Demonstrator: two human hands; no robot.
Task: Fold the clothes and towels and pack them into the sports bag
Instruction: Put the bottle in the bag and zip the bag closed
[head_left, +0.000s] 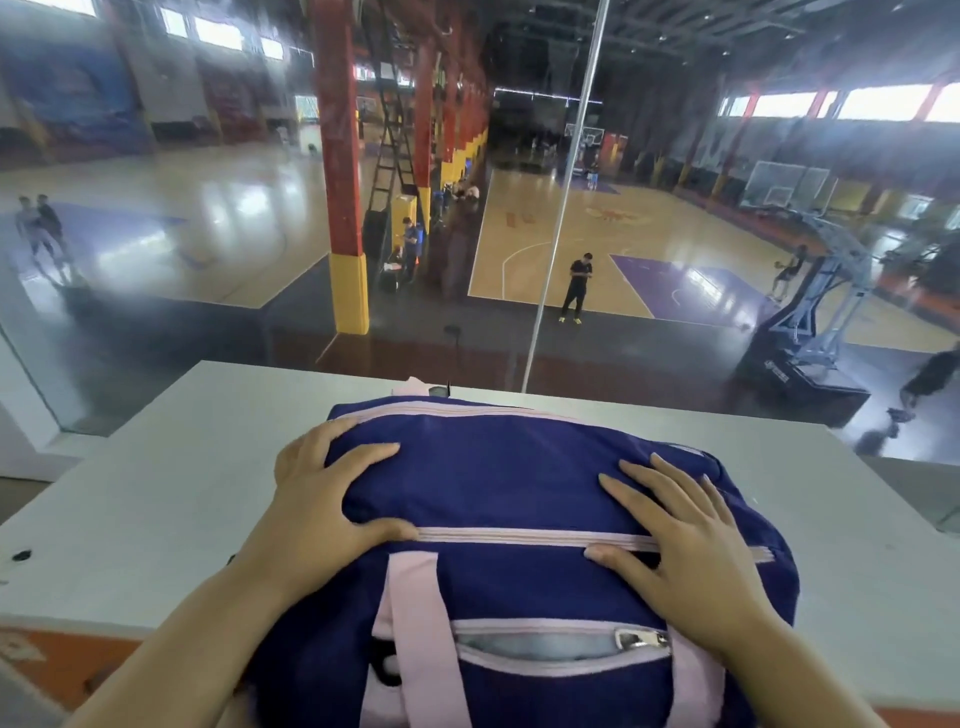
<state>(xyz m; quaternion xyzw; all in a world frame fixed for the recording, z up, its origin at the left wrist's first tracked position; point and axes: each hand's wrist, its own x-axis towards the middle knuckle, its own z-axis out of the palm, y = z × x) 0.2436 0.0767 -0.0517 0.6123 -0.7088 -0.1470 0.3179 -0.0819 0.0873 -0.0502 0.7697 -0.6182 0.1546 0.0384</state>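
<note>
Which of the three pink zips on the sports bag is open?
The curved front-pocket zip, nearest the camera on the sports bag: it gapes, showing pale fabric inside. The straight middle zip and far zip lie shut.

There is one sports bag (493, 483) on one tabletop (182, 467), and two hands lie flat on it, the left hand (322, 499) and the right hand (691, 545). The bag shows two pink stripes across its top, a near stripe (519, 538) and a far stripe (457, 409). It also has two pink straps, a left strap (415, 623) and a right strap (698, 680), and one pocket zip (641, 638). One dark speck (22, 555) sits on the tabletop. Beyond the glass stand one hoop stand (821, 312) and five countable people; those farther off are too blurred to count.
</note>
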